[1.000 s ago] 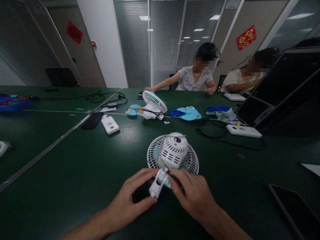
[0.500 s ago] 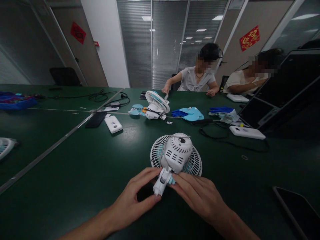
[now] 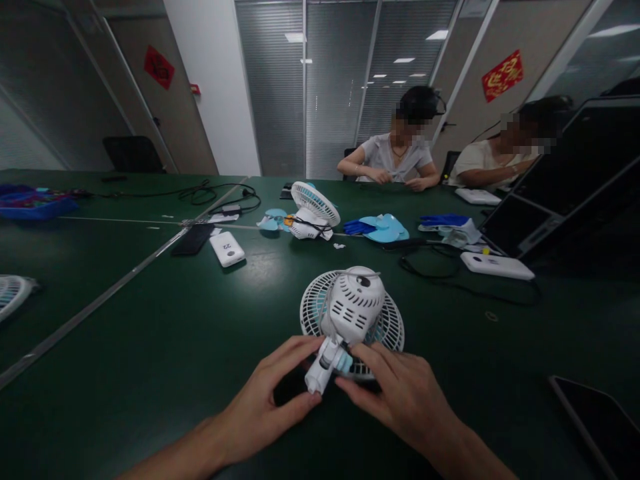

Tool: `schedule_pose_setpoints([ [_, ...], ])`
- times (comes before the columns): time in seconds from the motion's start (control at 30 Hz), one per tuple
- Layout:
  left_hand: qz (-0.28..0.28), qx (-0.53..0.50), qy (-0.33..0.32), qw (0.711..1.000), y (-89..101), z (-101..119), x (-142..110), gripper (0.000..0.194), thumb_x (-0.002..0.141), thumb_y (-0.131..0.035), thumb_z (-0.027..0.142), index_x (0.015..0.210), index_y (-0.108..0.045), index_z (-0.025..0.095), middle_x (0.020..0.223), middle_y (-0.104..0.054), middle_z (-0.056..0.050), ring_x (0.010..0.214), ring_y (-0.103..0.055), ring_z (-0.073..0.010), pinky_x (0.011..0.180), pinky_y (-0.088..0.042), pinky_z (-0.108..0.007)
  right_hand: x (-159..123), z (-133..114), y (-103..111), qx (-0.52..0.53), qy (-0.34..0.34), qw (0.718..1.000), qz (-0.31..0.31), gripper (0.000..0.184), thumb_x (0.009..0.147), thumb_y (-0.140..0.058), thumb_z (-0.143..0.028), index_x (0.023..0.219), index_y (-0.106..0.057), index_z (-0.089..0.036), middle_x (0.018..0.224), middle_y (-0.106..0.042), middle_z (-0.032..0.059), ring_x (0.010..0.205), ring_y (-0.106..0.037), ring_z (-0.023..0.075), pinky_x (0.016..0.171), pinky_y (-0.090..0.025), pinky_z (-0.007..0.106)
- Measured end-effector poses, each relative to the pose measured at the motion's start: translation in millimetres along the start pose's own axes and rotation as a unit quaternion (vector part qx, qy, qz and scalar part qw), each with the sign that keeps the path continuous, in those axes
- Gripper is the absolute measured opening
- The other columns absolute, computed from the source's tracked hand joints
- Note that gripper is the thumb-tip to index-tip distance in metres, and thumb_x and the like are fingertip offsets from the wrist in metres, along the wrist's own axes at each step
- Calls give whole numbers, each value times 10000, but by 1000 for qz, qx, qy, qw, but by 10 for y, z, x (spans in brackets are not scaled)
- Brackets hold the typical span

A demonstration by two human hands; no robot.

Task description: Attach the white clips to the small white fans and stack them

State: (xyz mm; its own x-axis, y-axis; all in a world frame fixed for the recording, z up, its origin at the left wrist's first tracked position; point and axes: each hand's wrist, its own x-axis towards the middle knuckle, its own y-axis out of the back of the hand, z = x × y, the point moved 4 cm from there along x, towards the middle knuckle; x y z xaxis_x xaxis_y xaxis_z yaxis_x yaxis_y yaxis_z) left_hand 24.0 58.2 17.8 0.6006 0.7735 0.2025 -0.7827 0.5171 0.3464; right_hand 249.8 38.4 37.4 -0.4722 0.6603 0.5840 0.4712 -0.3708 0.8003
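Note:
A small white electric fan (image 3: 357, 303) lies grille-down on the green table, its rounded, slotted motor housing facing up. The white jointed neck (image 3: 323, 367) points toward me, with a light-blue knob (image 3: 345, 362) on its right side. My left hand (image 3: 273, 387) is closed on the neck, fingertips at the joint and thumb at the free end. Around the knob my right hand (image 3: 400, 390) is spread, index finger just above it and thumb just below, with a gap between them. A grey cable passes over the housing. Contact of the right fingertips with the knob is unclear.
Beyond lie another fan (image 3: 313, 213), light-blue fan blades (image 3: 385, 228), blue gloves (image 3: 443, 220) and white power banks (image 3: 227, 249). A phone-like device (image 3: 595, 423) lies at right, below a large black case (image 3: 575, 180). Two people sit across the table.
My right thumb and fingers have spread apart, uncovering the blue knob. My left hand and the fan stay nearly still. Across the table, a person's hand has left the other fan.

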Motion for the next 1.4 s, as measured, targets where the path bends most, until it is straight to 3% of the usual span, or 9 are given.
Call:
schedule_pose_setpoints([
  [0.2,-3,9,-2,1000,14,-29,-12,579,1010,-647,317,1549,-461,416,1554,-510,-44,1403,-526,-246,1208,-437,-429,48,-81,-9,-57,63,996,14,314,1150,-411,-265,1028,-684,-167,764,-703,21,611,-684,166,559,-412,311],
  [0.33,-5,8,-7,1000,8,-10,-11,580,1014,-638,312,1551,-454,428,1553,-512,-36,1414,-520,-244,1223,-426,-441,119,-131,-59,16,7,1000,6,469,1143,-303,-184,820,-643,-183,692,-660,16,565,-637,144,523,-375,306],
  [0.53,-11,4,-6,1000,-6,21,2,589,1011,-646,330,1553,-447,446,1551,-522,-30,1409,-529,-249,1221,-430,-468,29,-43,-35,-19,-20,1000,10,312,1097,-480,-403,1003,-665,-169,769,-707,31,604,-674,178,560,-434,320],
  [0.63,-11,5,-5,1000,-5,18,3,589,1012,-642,336,1556,-444,443,1543,-528,-35,1401,-534,-251,1212,-437,-470,-27,-48,-16,-79,40,996,22,179,1091,-510,-269,1068,-662,-177,810,-708,26,632,-682,178,589,-435,324],
  [0.77,-6,9,0,1000,7,11,-10,591,1012,-645,326,1557,-445,437,1547,-519,-39,1406,-526,-249,1211,-434,-451,-14,-81,-18,-92,82,992,11,219,1108,-456,-164,1115,-673,-189,801,-680,13,631,-671,167,603,-428,317],
  [0.9,-9,2,-5,1000,7,29,-10,596,1009,-649,309,1560,-450,420,1537,-526,-49,1396,-534,-253,1209,-435,-449,37,-102,-32,-90,62,994,24,294,1138,-450,-287,1006,-689,-177,771,-678,22,606,-657,168,579,-417,315],
  [1.07,-13,-1,-16,1000,-3,52,13,591,1010,-639,295,1567,-458,377,1520,-540,-77,1357,-554,-264,1169,-475,-456,75,-124,-79,-55,53,997,30,433,1138,-393,-202,785,-644,-193,664,-634,7,539,-600,158,520,-367,316],
  [1.27,-14,-3,-9,1000,-2,55,9,576,1015,-628,317,1565,-463,367,1524,-536,-91,1368,-544,-285,1161,-481,-494,61,-29,-12,-32,-18,999,1,363,1137,-387,-278,961,-686,-172,761,-719,32,589,-672,155,555,-450,296],
  [1.4,-10,1,-10,1000,6,60,5,564,1018,-620,337,1562,-470,360,1524,-538,-97,1351,-555,-286,1144,-490,-488,20,-28,38,-30,15,999,23,229,1077,-457,-185,1062,-685,-165,834,-746,44,656,-708,162,591,-485,297],
])
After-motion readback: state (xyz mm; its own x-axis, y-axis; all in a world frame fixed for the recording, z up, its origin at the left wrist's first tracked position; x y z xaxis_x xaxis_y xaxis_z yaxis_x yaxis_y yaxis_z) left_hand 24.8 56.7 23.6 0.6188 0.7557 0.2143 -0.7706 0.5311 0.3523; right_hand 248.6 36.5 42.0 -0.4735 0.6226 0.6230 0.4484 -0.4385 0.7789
